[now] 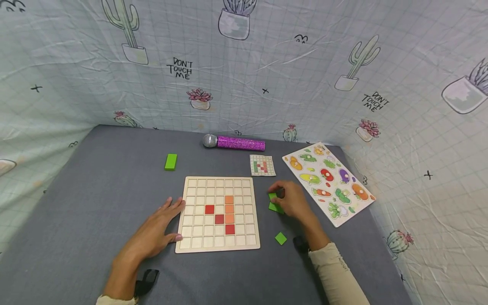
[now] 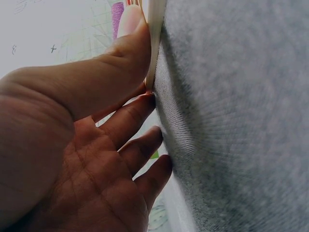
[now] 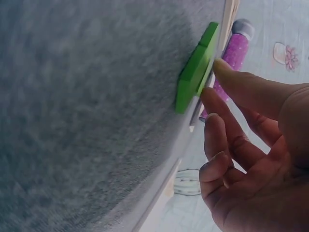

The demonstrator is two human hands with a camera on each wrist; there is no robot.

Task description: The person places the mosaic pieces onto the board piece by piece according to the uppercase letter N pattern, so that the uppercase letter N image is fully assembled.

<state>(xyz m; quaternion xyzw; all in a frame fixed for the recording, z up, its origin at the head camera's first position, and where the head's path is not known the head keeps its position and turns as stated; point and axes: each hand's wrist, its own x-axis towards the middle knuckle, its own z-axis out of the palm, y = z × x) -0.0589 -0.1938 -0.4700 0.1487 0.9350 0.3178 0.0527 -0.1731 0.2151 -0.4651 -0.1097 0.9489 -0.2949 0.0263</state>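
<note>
My left hand [image 1: 154, 233] lies at the left edge of a square wooden grid board [image 1: 243, 211], thumb and fingertips against its rim. In the left wrist view the fingers are spread, with the thumb on the board's edge. Red tiles [image 1: 209, 209] and a column of orange tiles [image 1: 229, 209] sit in the grid's cells. Right of the board, my right hand [image 1: 291, 200] pinches a green tile [image 1: 272, 196] between thumb and index finger, over other green tiles [image 3: 190, 77] on the cloth. Its remaining fingers curl loosely in the right wrist view.
Nearer me lies a single green tile [image 1: 280, 238]; a green block [image 1: 170, 162] is at the back left. A small pattern card [image 1: 269, 171], a purple glittery microphone [image 1: 241, 143] and a vegetable picture board [image 1: 305, 169] lie behind and to the right. Patterned cloth [image 1: 244, 63] hangs behind.
</note>
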